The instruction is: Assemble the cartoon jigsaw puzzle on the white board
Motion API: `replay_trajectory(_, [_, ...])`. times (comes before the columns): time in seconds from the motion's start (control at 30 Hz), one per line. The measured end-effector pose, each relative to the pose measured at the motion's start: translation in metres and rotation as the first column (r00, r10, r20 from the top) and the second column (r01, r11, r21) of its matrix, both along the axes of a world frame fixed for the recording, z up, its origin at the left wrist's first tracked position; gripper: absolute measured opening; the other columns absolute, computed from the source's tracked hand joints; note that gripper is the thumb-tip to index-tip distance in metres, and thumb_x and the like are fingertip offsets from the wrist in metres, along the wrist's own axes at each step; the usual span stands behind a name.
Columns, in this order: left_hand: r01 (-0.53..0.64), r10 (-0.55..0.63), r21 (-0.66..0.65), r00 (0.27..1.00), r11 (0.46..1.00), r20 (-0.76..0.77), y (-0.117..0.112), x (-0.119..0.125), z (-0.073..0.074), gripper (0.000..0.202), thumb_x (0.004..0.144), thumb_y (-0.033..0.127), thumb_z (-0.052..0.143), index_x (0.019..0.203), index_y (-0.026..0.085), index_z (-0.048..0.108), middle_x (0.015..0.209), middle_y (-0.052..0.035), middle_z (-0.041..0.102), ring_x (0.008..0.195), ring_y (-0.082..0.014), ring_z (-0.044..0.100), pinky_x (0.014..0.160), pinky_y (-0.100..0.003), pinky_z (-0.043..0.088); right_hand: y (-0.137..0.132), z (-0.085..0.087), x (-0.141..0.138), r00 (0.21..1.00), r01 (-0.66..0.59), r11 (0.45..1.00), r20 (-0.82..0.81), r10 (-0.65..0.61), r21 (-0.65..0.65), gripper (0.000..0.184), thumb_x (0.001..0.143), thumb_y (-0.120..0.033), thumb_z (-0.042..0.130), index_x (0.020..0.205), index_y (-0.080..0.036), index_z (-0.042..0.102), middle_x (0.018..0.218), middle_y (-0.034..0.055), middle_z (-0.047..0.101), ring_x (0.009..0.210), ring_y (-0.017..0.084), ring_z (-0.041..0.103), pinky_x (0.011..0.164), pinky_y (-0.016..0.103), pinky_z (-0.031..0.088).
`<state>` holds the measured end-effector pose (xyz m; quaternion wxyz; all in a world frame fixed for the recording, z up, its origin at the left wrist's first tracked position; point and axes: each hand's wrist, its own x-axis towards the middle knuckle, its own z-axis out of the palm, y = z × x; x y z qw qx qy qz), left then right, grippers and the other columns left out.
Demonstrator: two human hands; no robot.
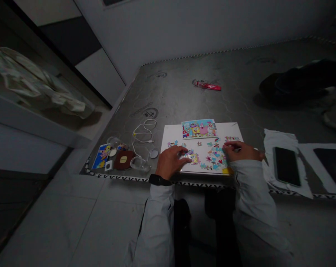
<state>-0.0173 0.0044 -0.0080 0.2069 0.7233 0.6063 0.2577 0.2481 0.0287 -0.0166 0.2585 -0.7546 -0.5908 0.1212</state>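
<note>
A white board (pixel 172 132) lies near the front edge of the grey-covered surface, with loose jigsaw pieces (pixel 212 155) scattered over it. My left hand (pixel 170 160) rests on the board's left part, thumb and fingers apart beside a small joined patch of jigsaw pieces (pixel 193 158), yellow and purple. My right hand (pixel 242 151) is at the board's right edge, its fingertips drawn together near more pieces; whatever they may hold is hidden. A cartoon picture card (pixel 199 129) lies at the board's far side. One single piece (pixel 199 144) sits apart below it.
To the left are a white cable (pixel 143 133), a brown case (pixel 124 160), a blue picture packet (pixel 101 156) and a round silver tin (pixel 154 153). A red packet (pixel 208 86) lies farther back. Two phones, one nearer (pixel 286 166), rest on white wrapping at right.
</note>
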Motion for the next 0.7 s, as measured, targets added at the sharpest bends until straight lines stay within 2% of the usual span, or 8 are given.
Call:
replay_trajectory(0.17, [0.007,-0.007,-0.005,1.0,1.0,0.0,0.002,0.002,-0.001,0.034,0.072,0.03,0.086,0.103,0.028,0.072,0.1,0.0018,0.075,0.092,-0.0169,0.069,0.083,-0.03,0.052,0.004,0.0,-0.005,0.996,-0.062,0.998,-0.06,0.062,-0.002,0.032,0.077,-0.05,0.062,0.092,-0.026,0.077,0.078,0.0011,0.074,0.08,0.024,0.065,0.089,0.047,0.03])
replay_trajectory(0.47, [0.002,-0.002,0.01,1.0,1.0,0.011,0.004,0.004,-0.003,0.038,0.073,0.028,0.085,0.108,0.027,0.07,0.104,0.0011,0.075,0.096,-0.0178,0.069,0.085,-0.032,0.052,0.003,-0.003,0.006,0.988,-0.153,0.988,-0.032,0.152,-0.009,0.03,0.077,-0.05,0.064,0.093,-0.029,0.077,0.081,0.0012,0.076,0.087,0.027,0.066,0.091,0.048,0.032])
replay_trajectory(0.6, [0.012,-0.013,0.022,1.0,1.0,0.016,0.004,0.004,-0.004,0.037,0.074,0.028,0.084,0.108,0.028,0.069,0.104,0.0021,0.075,0.097,-0.0174,0.069,0.087,-0.032,0.053,0.002,0.001,0.008,0.976,-0.218,0.975,0.002,0.219,-0.03,0.031,0.078,-0.051,0.062,0.095,-0.031,0.077,0.082,0.0004,0.075,0.083,0.025,0.066,0.087,0.046,0.034])
replay_trajectory(0.7, [0.01,-0.011,0.035,1.0,0.999,0.016,0.004,0.003,-0.003,0.034,0.076,0.027,0.083,0.108,0.028,0.07,0.106,0.0017,0.075,0.1,-0.0175,0.069,0.089,-0.032,0.052,0.002,0.001,0.016,0.979,-0.2,0.979,0.014,0.201,-0.043,0.034,0.077,-0.054,0.061,0.095,-0.03,0.077,0.078,0.0011,0.074,0.075,0.023,0.064,0.083,0.045,0.036])
